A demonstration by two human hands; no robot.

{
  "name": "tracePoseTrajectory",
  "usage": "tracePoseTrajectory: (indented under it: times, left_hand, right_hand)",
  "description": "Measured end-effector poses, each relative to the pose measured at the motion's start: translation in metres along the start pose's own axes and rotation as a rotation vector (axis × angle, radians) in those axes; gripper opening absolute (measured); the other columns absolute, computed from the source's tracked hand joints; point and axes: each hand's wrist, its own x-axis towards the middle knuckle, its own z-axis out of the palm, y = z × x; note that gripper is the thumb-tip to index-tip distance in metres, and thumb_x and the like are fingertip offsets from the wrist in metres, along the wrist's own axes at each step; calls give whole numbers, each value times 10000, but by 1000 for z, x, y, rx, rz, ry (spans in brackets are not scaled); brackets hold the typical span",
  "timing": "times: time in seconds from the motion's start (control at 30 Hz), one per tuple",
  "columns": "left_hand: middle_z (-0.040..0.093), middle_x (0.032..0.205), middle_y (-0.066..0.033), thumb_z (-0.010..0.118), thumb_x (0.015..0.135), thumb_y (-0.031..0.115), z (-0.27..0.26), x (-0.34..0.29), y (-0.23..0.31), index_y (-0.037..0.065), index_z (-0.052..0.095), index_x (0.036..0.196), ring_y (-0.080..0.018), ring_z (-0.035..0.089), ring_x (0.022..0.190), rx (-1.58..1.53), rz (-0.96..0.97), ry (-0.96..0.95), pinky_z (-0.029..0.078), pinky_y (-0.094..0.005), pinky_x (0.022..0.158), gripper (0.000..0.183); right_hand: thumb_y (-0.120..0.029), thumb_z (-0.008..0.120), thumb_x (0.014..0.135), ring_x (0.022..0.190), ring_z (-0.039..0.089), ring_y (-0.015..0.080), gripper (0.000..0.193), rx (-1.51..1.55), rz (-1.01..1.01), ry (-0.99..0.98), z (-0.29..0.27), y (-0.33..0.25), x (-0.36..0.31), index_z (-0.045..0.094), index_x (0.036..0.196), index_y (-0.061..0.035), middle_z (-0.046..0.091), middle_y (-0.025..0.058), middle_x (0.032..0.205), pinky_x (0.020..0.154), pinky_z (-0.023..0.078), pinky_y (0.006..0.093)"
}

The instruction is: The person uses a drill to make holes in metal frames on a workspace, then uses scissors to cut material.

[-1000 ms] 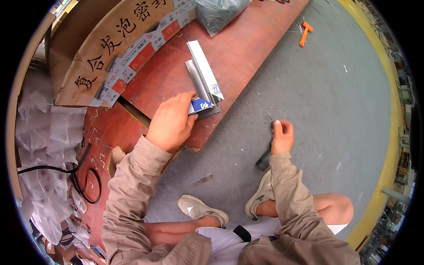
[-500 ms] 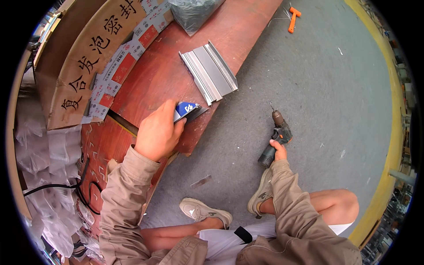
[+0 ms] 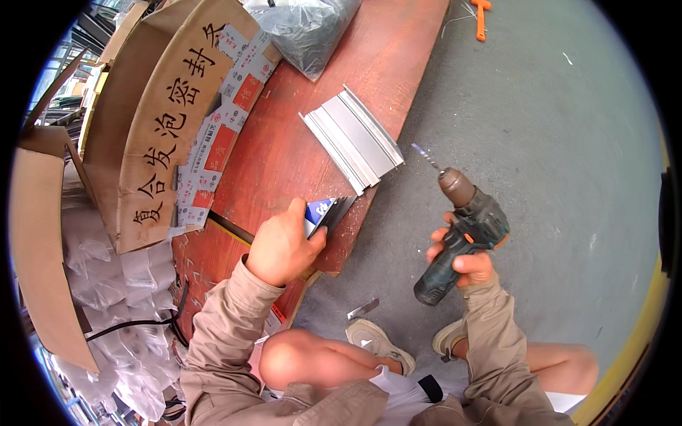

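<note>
My left hand (image 3: pixel 279 245) is closed round a short metal profile piece with a blue film face (image 3: pixel 317 213), resting it on the red-brown wooden bench (image 3: pixel 249 170) near its right edge. Just beyond that piece lies a silver aluminium profile (image 3: pixel 353 138), ribbed along its length. Over the floor to the right, my right hand (image 3: pixel 472 266) grips a black cordless drill (image 3: pixel 462 234) by its handle. The long bit points up and to the left, apart from both metal pieces. Part of the held piece is hidden by my left fingers.
A cardboard box (image 3: pixel 135 121) stands along the bench's left side, with wrapped white bundles (image 3: pixel 135 291) and a black cable (image 3: pixel 135 324) nearby. A grey plastic bag (image 3: pixel 312 35) sits at the far end. On the floor lie an orange T-shaped tool (image 3: pixel 481 20) and a metal strip (image 3: pixel 364 309).
The drill has been raised from low over the floor toward the bench and now appears larger. My left hand still holds the blue-faced piece on the bench. The whole view has shifted slightly.
</note>
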Motion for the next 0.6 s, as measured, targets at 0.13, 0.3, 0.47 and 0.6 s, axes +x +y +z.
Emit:
tracePoseTrajectory:
  times: [0.13,0.3,0.47,0.6]
  left_hand:
    - [784,946,-376,897,1035,298,15,4,16,-23,612,1205,-629,792,928,-29,-92,-12,621,-701,849,461]
    - [812,975,-392,877,1002,281,20,9,13,-37,666,1175,-635,806,969,-62,-186,34,639,-710,894,419]
    - [828,996,-381,864,998,295,21,2,14,-45,704,1173,-612,824,988,9,-205,111,651,-667,905,415]
    - [840,1010,-367,866,1015,291,19,3,15,-49,723,1204,-581,845,993,-37,-241,102,664,-612,900,414]
  right_hand:
    - [-15,1020,853,1159,908,370,1004,-39,83,-23,13,5,-9,610,1769,-57,844,225,1530,1031,760,511]
    - [-105,1053,925,1066,891,258,821,-212,30,-60,38,14,9,712,1669,-33,884,234,1439,940,752,410]
    - [-34,979,941,1020,848,169,651,-291,-15,-11,60,39,-1,791,1564,-22,916,198,1368,916,707,348]
    - [-31,929,927,1028,787,116,632,-295,26,10,59,59,-13,797,1545,-27,930,111,1358,944,666,348]
